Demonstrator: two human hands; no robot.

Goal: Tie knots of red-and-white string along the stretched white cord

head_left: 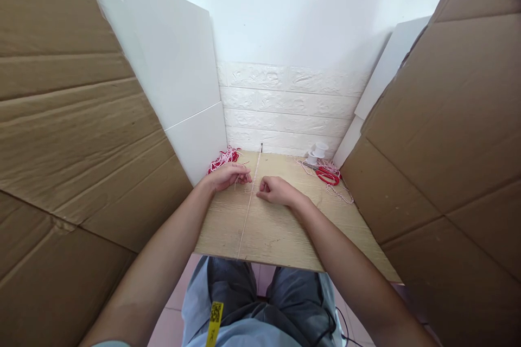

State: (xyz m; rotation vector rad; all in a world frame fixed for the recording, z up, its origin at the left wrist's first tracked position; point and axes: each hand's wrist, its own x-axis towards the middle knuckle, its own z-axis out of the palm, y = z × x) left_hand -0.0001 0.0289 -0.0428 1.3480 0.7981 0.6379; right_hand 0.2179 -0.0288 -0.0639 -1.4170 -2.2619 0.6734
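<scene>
A pale cord (246,219) runs from a small dark hook (261,145) at the wall down across the wooden board to its front edge. Left of the cord is my left hand (232,176), its fingers bent together on thin thread ends. My right hand (277,191) is just right of the cord, fingers curled in with thumb and forefinger close together; anything between them is too small to make out. A thin loop of thread lies between the hands beside the cord.
Red and white threads (223,159) are heaped at the board's back left. Red-handled scissors (326,175), white spools (319,150) and pink threads lie at the back right. Cardboard walls (448,119) rise on both sides of the wooden board (277,238).
</scene>
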